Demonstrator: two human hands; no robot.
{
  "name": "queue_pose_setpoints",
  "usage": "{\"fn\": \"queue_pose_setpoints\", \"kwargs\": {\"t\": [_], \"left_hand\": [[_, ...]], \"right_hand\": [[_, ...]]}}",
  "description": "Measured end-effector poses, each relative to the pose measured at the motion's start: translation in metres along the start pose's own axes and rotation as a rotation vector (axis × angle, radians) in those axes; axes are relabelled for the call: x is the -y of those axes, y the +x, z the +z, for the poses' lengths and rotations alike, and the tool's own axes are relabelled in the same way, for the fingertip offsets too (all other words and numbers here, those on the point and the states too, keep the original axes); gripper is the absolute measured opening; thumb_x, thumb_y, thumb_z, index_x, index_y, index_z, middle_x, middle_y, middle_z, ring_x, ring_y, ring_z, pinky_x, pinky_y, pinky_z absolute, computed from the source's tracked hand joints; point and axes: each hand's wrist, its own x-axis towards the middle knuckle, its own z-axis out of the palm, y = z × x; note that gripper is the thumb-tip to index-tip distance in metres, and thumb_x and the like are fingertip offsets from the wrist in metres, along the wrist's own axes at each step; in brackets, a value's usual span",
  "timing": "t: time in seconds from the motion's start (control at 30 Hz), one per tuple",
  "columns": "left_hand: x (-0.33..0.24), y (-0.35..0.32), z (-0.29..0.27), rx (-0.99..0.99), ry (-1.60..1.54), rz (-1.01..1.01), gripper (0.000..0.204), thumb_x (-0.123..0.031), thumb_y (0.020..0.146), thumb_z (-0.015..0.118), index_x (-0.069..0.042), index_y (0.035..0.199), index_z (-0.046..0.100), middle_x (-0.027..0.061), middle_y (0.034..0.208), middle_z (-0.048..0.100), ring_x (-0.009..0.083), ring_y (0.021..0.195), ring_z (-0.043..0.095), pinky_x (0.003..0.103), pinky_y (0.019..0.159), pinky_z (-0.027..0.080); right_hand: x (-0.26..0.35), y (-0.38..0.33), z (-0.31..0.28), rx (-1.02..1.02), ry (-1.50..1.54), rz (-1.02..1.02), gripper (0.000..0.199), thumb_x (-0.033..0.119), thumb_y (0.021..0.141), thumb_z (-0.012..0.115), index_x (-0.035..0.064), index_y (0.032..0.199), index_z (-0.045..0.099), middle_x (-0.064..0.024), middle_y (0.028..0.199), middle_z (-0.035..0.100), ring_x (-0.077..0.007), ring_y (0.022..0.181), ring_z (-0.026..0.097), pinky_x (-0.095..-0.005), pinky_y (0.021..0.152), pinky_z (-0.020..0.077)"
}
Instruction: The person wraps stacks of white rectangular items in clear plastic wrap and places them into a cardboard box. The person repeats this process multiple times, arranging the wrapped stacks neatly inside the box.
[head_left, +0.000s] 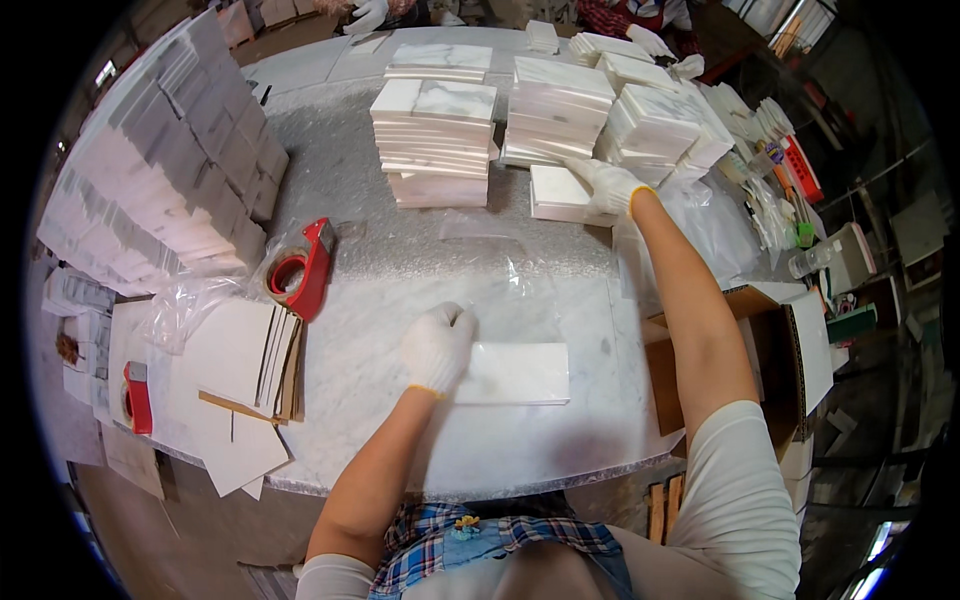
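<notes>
Both my hands wear white knitted gloves. My left hand (pixel 438 347) is curled at the left end of a glossy white marble tile (pixel 512 374) lying on the table before me. Clear plastic film (pixel 500 262) spreads just beyond that tile. With my right arm stretched forward, my right hand (pixel 607 190) grips the right end of a small stack of white tiles (pixel 558 193); its fingers partly hide them. How many tiles it grips cannot be seen. Taller stacks of grey-veined tiles (pixel 433 135) stand behind, next to another tall stack (pixel 556 105).
A high wall of stacked tiles (pixel 170 140) rises at the left. Near it lie a red tape dispenser (pixel 312 270), cardboard sheets (pixel 240 355) and a smaller red dispenser (pixel 137 398). At the right are plastic bags (pixel 705 230) and an open cardboard box (pixel 780 350). Gloved co-workers stand across the table.
</notes>
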Motion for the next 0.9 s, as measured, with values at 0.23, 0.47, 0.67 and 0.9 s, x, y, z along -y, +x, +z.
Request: {"fn": "queue_pose_setpoints", "kwargs": {"t": [0.23,0.47,0.67,0.9], "left_hand": [[-0.005,-0.002,-0.003,0.02,0.016,-0.004,0.035,-0.037,0.094,0.065,-0.004,0.09,0.075,0.0156,0.073,0.07,0.0263,0.065,0.067,0.039,0.064,0.051],[-0.003,-0.003,-0.002,0.04,-0.052,0.031,0.036,-0.035,0.093,0.061,-0.002,0.095,0.076,0.0208,0.082,0.073,0.0314,0.075,0.072,0.042,0.072,0.053],[0.02,0.024,-0.004,0.185,-0.186,0.066,0.022,-0.02,0.09,0.068,0.001,0.088,0.075,0.0096,0.075,0.072,0.0163,0.057,0.062,0.033,0.052,0.047],[0.008,0.033,-0.021,0.428,-0.344,-0.101,0.017,-0.018,0.091,0.071,-0.002,0.084,0.072,0.0019,0.069,0.064,0.0097,0.053,0.054,0.028,0.044,0.036]], "right_hand": [[0.012,-0.003,-0.011,0.1,-0.127,0.111,0.098,0.035,0.065,0.084,0.0069,0.151,0.045,-0.0236,0.142,0.057,-0.0375,0.131,0.056,-0.0417,0.109,0.048],[0.026,-0.039,0.001,-0.158,0.142,0.275,0.088,0.045,0.061,0.087,0.0041,0.134,0.06,-0.0214,0.131,0.064,-0.0364,0.125,0.06,-0.0437,0.105,0.0495],[0.087,-0.114,0.004,-0.347,0.43,0.115,0.089,0.038,0.067,0.087,0.0038,0.142,0.054,-0.0208,0.134,0.061,-0.0374,0.125,0.059,-0.0422,0.108,0.0472],[0.162,-0.217,0.033,-0.245,0.456,-0.065,0.095,0.036,0.066,0.085,0.004,0.148,0.05,-0.0217,0.141,0.054,-0.0382,0.133,0.053,-0.042,0.113,0.0435]]}}
